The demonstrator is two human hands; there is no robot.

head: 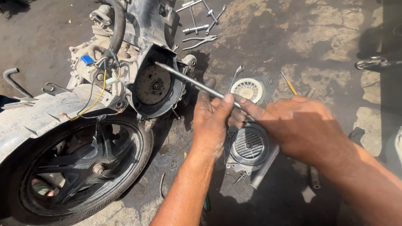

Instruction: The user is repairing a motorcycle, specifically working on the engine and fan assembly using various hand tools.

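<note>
hands point(251, 121) gripping metal rod point(188, 80), scooter engine point(155, 86)

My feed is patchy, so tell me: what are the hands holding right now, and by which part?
Both hands grip a long metal rod at its near end: left hand from below, right hand at the very end. The far tip touches the engine housing.

The long metal rod point(197, 82) slants across the open space between the engine's round opening point(155, 86) and both hands, so it blocks the straight way in. Right under the hands lies the grey fan cover point(248, 146), with a white fan wheel point(248, 89) just past it. The black tire point(79, 167) fills the lower left. Tools point(200, 19) crowd the ground at the top. The floor point(326, 42) to the upper right is open.
</note>
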